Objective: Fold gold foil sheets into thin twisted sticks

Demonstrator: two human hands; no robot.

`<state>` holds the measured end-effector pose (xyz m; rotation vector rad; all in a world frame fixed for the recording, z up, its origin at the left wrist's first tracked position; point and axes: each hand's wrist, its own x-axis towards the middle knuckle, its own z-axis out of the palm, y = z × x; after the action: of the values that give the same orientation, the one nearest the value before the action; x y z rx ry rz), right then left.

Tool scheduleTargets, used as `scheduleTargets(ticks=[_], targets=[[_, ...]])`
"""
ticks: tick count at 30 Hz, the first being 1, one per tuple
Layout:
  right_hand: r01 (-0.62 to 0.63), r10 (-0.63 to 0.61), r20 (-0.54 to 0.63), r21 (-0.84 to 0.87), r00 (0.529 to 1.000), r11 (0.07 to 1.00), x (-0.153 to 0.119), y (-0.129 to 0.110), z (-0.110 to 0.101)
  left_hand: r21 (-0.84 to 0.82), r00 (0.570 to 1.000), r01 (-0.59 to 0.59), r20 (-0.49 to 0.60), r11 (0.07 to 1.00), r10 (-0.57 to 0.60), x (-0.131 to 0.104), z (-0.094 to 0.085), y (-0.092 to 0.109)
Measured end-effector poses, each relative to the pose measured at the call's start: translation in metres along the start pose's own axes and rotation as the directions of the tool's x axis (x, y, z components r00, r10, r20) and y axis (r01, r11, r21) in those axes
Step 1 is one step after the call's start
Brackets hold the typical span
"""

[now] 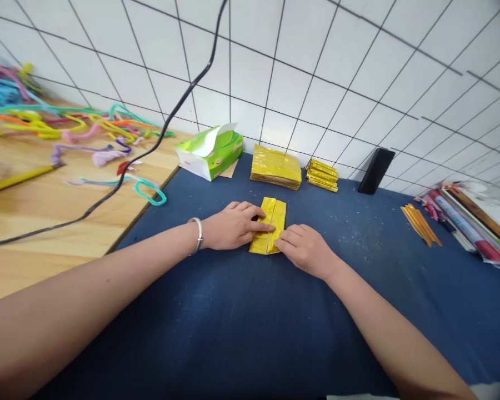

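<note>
A gold paper sheet point(278, 214) lies on the dark blue surface, with its sides folded inward to a seam along the middle. My left hand point(233, 226) rests on its left side, index finger stretched across the seam and the other fingers slightly bent. The fingers of my right hand point(304, 247) are bent together at the paper's lower right edge, pinching or pressing it. Behind the folded sheet are a thick stack of gold paper point(276, 164) and a smaller pile of folded gold strips point(321, 175).
A green tissue box point(212, 151) and a black phone point(376, 170) stand near the tiled wall. Thin orange-gold strips point(420, 224) lie at right, beside piled packages point(475, 222). Colourful fuzzy stems point(45, 125) cover the wooden table point(37, 216); a black cable point(166, 125) crosses the left side.
</note>
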<state>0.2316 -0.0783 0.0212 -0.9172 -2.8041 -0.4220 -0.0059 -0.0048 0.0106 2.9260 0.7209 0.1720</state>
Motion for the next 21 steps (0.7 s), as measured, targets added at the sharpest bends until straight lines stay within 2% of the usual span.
scheduleTargets(ticks=[7,13,17,21], targets=[[-0.171,0.176,-0.016,0.174,0.984,0.970,-0.006,-0.008,0.010,0.011,1.000,0.000,-0.021,1.000,0.000,0.001,0.001,0.001],[-0.345,0.387,-0.049,0.363,0.921,0.866,-0.002,-0.018,0.012,-0.056,1.000,-0.023,0.008,0.998,0.023,-0.001,-0.004,-0.003],[-0.385,0.442,-0.039,0.430,0.896,0.817,0.001,-0.017,0.012,-0.107,0.995,-0.055,0.081,0.993,0.063,-0.004,-0.011,-0.007],[-0.401,0.463,-0.030,0.451,0.886,0.797,0.001,-0.015,0.013,-0.152,0.998,-0.035,0.050,0.988,0.043,-0.006,-0.016,0.000]])
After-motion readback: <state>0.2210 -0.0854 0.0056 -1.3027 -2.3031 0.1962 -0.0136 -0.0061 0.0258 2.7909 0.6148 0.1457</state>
